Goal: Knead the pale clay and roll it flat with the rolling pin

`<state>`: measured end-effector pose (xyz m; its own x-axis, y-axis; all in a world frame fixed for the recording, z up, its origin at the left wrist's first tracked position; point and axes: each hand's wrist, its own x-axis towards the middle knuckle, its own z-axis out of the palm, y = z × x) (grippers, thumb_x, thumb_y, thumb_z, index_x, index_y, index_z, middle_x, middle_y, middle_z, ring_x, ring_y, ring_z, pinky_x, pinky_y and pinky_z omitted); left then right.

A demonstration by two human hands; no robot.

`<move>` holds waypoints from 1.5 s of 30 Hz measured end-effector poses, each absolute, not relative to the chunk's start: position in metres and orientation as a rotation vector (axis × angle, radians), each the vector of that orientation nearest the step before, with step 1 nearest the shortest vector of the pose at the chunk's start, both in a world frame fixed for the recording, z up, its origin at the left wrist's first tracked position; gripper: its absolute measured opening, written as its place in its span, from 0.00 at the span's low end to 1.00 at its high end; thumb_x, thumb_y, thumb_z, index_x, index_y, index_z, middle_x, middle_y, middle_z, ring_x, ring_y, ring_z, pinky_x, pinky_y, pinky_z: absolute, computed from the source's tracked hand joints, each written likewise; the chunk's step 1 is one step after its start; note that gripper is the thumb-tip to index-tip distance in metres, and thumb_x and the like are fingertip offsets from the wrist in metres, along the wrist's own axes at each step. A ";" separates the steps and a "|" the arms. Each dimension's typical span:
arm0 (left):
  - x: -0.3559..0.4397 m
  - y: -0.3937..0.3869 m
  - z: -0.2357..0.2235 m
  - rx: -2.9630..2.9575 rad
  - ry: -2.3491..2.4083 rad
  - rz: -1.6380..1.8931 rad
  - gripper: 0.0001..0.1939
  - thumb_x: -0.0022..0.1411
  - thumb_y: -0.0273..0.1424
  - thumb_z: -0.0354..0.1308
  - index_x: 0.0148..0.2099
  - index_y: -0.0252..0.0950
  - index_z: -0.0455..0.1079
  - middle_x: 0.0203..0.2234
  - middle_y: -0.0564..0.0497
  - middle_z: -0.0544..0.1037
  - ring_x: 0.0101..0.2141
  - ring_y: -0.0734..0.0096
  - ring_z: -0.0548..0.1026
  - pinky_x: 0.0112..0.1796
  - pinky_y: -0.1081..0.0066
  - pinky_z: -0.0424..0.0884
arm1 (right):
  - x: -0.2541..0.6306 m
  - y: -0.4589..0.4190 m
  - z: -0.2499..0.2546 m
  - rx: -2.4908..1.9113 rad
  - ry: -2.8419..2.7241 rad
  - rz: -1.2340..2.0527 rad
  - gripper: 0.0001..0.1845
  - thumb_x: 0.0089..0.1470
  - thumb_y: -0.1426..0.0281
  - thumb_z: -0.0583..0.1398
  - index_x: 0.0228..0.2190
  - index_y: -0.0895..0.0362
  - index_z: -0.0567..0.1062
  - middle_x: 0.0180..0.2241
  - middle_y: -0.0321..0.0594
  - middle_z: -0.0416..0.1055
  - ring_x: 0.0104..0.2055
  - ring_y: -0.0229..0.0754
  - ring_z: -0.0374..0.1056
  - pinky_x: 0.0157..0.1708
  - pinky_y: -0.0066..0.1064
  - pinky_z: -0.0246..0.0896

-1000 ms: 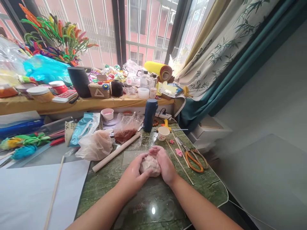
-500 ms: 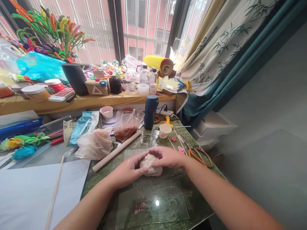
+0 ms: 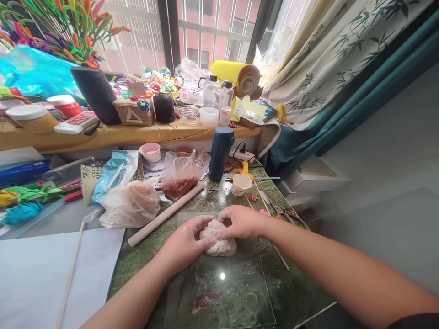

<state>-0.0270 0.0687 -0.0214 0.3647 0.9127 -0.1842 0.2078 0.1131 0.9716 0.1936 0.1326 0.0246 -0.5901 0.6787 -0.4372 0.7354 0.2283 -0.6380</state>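
Note:
A lump of white dough (image 3: pixel 221 244), cracked on its surface, rests on a clear sheet (image 3: pixel 247 292) laid over the green table. My left hand (image 3: pixel 188 238) grips its left side, with the thumb pressed on the near left part. From the right and far side, my right hand (image 3: pixel 242 222) is closed around it, thumb on top near the left thumb. The fingers behind the dough are partly hidden. To the left of my hands lies a pale rolling pin (image 3: pixel 166 214). A reddish smear (image 3: pixel 205 301) shows on the sheet nearer to me.
Behind my hands stand a dark blue bottle (image 3: pixel 220 155), a paper cup (image 3: pixel 241 184) and a bag of brown material (image 3: pixel 181 185). Scissors (image 3: pixel 277 208) and thin sticks lie to the right. A crumpled plastic bag (image 3: pixel 132 203) and white paper (image 3: pixel 51 274) are at left.
Both hands remain on the dough. The right hand's fingers have drawn back slightly and more of the dough's top shows. The view has shifted a little.

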 end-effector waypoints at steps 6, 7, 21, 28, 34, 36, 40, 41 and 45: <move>-0.026 0.068 -0.019 1.409 1.160 0.752 0.28 0.56 0.36 0.68 0.59 0.41 0.74 0.57 0.44 0.79 0.58 0.48 0.74 0.60 0.56 0.67 | 0.192 0.121 0.013 1.578 2.416 -1.555 0.13 0.42 0.61 0.71 0.28 0.57 0.81 0.24 0.32 0.73 0.28 0.39 0.65 0.27 0.28 0.53; -0.027 0.068 -0.017 1.410 1.154 0.745 0.28 0.56 0.36 0.68 0.60 0.41 0.74 0.57 0.44 0.78 0.59 0.48 0.74 0.61 0.56 0.67 | 0.192 0.117 0.010 1.606 2.433 -1.581 0.13 0.44 0.61 0.70 0.30 0.56 0.82 0.26 0.33 0.75 0.30 0.40 0.68 0.29 0.28 0.56; -0.011 0.051 -0.013 1.361 1.219 0.872 0.31 0.50 0.38 0.72 0.56 0.34 0.74 0.53 0.39 0.81 0.57 0.46 0.76 0.59 0.53 0.69 | 0.190 0.016 -0.049 2.149 2.895 -1.287 0.40 0.48 0.65 0.69 0.62 0.52 0.66 0.61 0.49 0.67 0.66 0.61 0.58 0.68 0.54 0.49; -0.013 0.029 0.003 1.346 1.212 0.930 0.31 0.53 0.39 0.70 0.59 0.36 0.72 0.53 0.40 0.80 0.54 0.48 0.78 0.55 0.55 0.72 | 0.202 0.011 -0.039 1.891 2.934 -1.906 0.41 0.53 0.60 0.69 0.65 0.48 0.61 0.63 0.46 0.66 0.64 0.55 0.64 0.63 0.47 0.59; -0.032 0.023 -0.005 1.419 1.308 0.795 0.29 0.56 0.44 0.68 0.56 0.35 0.73 0.52 0.40 0.81 0.53 0.48 0.78 0.54 0.56 0.73 | 0.202 0.015 -0.029 1.733 3.019 -1.479 0.37 0.49 0.64 0.70 0.60 0.49 0.71 0.57 0.47 0.71 0.61 0.59 0.64 0.64 0.53 0.55; -0.036 0.024 -0.006 1.441 1.293 0.769 0.28 0.58 0.46 0.66 0.56 0.36 0.73 0.52 0.42 0.81 0.54 0.50 0.78 0.55 0.59 0.72 | 0.202 0.012 -0.028 1.709 3.036 -1.503 0.39 0.49 0.65 0.69 0.62 0.49 0.68 0.60 0.47 0.69 0.64 0.58 0.62 0.65 0.52 0.54; -0.041 0.031 0.001 1.532 1.302 0.660 0.27 0.58 0.47 0.65 0.55 0.36 0.75 0.50 0.43 0.82 0.51 0.52 0.79 0.51 0.62 0.73 | 0.203 0.005 -0.031 1.856 2.959 -1.702 0.37 0.52 0.65 0.66 0.62 0.50 0.66 0.64 0.48 0.64 0.66 0.57 0.59 0.66 0.50 0.53; -0.042 0.035 0.005 1.545 1.303 0.603 0.27 0.57 0.48 0.65 0.54 0.36 0.76 0.49 0.43 0.83 0.49 0.52 0.80 0.48 0.63 0.74 | 0.204 0.006 -0.031 1.875 2.889 -1.789 0.35 0.53 0.64 0.66 0.61 0.50 0.67 0.63 0.48 0.65 0.64 0.56 0.62 0.65 0.48 0.56; -0.043 0.054 0.027 1.688 1.340 0.258 0.26 0.54 0.49 0.64 0.48 0.38 0.80 0.41 0.48 0.85 0.41 0.54 0.81 0.36 0.68 0.73 | 0.207 0.028 -0.018 1.729 2.554 -1.983 0.32 0.52 0.61 0.67 0.58 0.52 0.71 0.55 0.47 0.73 0.54 0.53 0.72 0.54 0.43 0.66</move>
